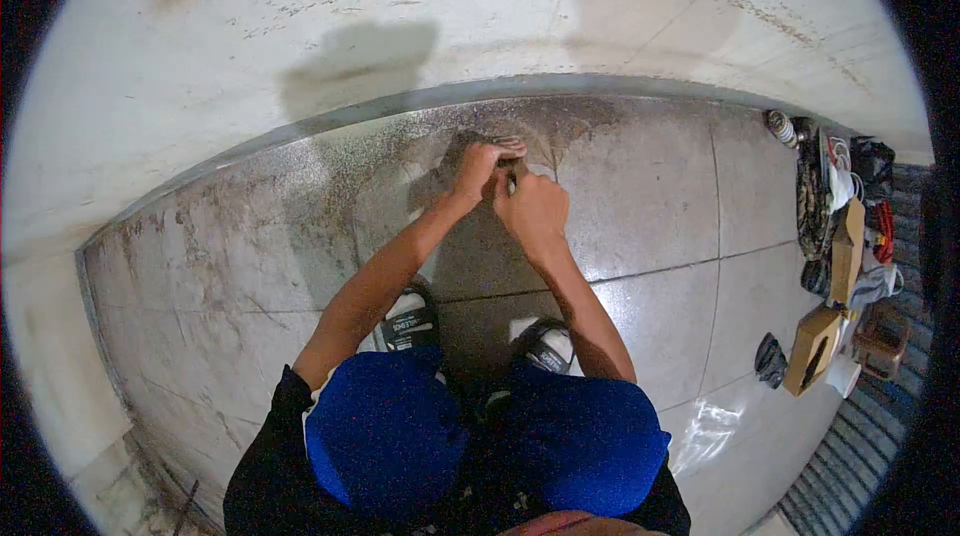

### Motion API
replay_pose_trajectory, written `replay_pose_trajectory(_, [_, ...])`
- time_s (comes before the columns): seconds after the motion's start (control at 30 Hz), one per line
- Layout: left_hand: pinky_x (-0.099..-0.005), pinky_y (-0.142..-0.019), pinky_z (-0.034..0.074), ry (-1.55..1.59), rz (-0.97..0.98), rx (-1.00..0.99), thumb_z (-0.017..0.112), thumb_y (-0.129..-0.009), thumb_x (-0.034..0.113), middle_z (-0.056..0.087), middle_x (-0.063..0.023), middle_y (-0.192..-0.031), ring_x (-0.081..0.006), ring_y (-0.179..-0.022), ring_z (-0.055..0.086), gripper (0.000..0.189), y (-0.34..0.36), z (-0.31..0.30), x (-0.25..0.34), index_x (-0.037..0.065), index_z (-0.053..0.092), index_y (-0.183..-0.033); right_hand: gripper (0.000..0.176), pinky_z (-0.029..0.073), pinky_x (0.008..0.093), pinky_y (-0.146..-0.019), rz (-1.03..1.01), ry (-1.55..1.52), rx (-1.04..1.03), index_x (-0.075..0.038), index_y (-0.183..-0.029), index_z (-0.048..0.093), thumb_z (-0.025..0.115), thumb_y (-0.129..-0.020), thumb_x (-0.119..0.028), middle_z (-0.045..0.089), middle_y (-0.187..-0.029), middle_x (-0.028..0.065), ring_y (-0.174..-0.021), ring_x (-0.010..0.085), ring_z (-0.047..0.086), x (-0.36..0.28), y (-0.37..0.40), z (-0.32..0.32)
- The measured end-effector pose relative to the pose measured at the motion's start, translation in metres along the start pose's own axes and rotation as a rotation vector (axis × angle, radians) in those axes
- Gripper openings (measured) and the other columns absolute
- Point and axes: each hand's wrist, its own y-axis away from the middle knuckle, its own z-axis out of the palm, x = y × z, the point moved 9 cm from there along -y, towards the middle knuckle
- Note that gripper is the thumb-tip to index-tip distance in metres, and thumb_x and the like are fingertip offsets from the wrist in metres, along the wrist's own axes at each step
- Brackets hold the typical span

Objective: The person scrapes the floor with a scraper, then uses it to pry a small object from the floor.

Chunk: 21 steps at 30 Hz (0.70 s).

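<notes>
Right hand (540,211): my fingers are curled in tight, pinching a small dark brown thing (508,164) between thumb and forefinger; the knuckles face up.
Left hand (480,171): my fingers are bent over toward the right hand and meet it at the same small thing; how firmly they grip I cannot tell, as they partly hide it.
Small dark brown thing: between my two hands, above the stained floor near the wall; its full shape is too hidden to make out.
Bare forearms: both reach forward from black sleeves (290,451) and come together at the hands.
Knees: two bright blue cloth-covered knees (385,431), side by side below my arms.
Shoes: a black-and-white left shoe (408,324) with white lettering and a matching right shoe (548,346), set apart on the floor.
Floor: large grey tiles (655,186) with dark joints, dirt marks and a bright reflection to the right of my knees.
Wall: off-white, scuffed and brown-stained wall (500,21) beyond my hands, with shadows on it.
Right side: a silvery cylindrical roll (782,128) near the wall; a black plastic bag (873,164), a coiled white cable (843,171) and a red bundle (884,231); two open brown cardboard boxes (813,351); a crumpled black item (771,360) just beside the nearer box; a brown plastic basket (882,341) by the ribbed metal shutter (850,461).
</notes>
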Motion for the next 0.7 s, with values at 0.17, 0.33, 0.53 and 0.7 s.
replay_pose_trajectory(0.17, [-0.0330, -0.097, 0.043, -0.123, 0.078, -0.013, 0.062, -0.067, 0.000, 0.060, -0.0105, -0.115, -0.0223, -0.112, 0.055, 0.039, 0.015, 0.005, 0.004, 0.007, 0.066, -0.105, 0.025, 0.049, 0.0466, -0.054, 0.082, 0.039, -0.055, -0.006, -0.087, 0.064, 0.055, -0.083, -0.029, 0.062, -0.063, 0.0207, -0.058, 0.0375, 0.062, 0.000, 0.015, 0.007])
replay_pose_trajectory(0.33, [-0.0342, -0.094, 0.045, -0.008, -0.272, -0.132, 0.064, -0.068, 0.000, 0.061, -0.0102, -0.115, -0.0228, -0.112, 0.055, 0.036, -0.002, -0.001, -0.020, 0.008, 0.067, -0.104, 0.024, 0.049, 0.0464, -0.055, -0.002, -0.039, -0.044, -0.007, -0.090, 0.064, 0.055, -0.082, -0.028, 0.062, -0.063, 0.0207, -0.058, 0.0365, 0.063, -0.011, -0.006, -0.004])
replay_pose_trajectory(0.53, [-0.0342, -0.097, 0.043, -0.080, 0.033, -0.026, 0.064, -0.070, 0.000, 0.061, -0.0105, -0.115, -0.0247, -0.111, 0.056, 0.034, 0.013, 0.004, 0.003, 0.007, 0.067, -0.103, 0.023, 0.049, 0.0459, -0.055, 0.065, -0.009, -0.027, -0.007, -0.089, 0.064, 0.056, -0.081, -0.028, 0.062, -0.064, 0.0204, -0.059, 0.0363, 0.063, -0.001, 0.017, 0.005])
replay_pose_trajectory(0.7, [-0.0333, -0.097, 0.043, 0.155, -0.051, -0.042, 0.060, -0.075, 0.002, 0.058, -0.0113, -0.120, -0.0201, -0.111, 0.055, 0.032, -0.004, -0.003, -0.008, 0.006, 0.065, -0.106, 0.025, 0.049, 0.0455, -0.055, 0.009, -0.007, -0.003, -0.006, -0.086, 0.064, 0.055, -0.082, -0.029, 0.062, -0.062, 0.0200, -0.059, 0.0357, 0.063, -0.009, -0.007, -0.007])
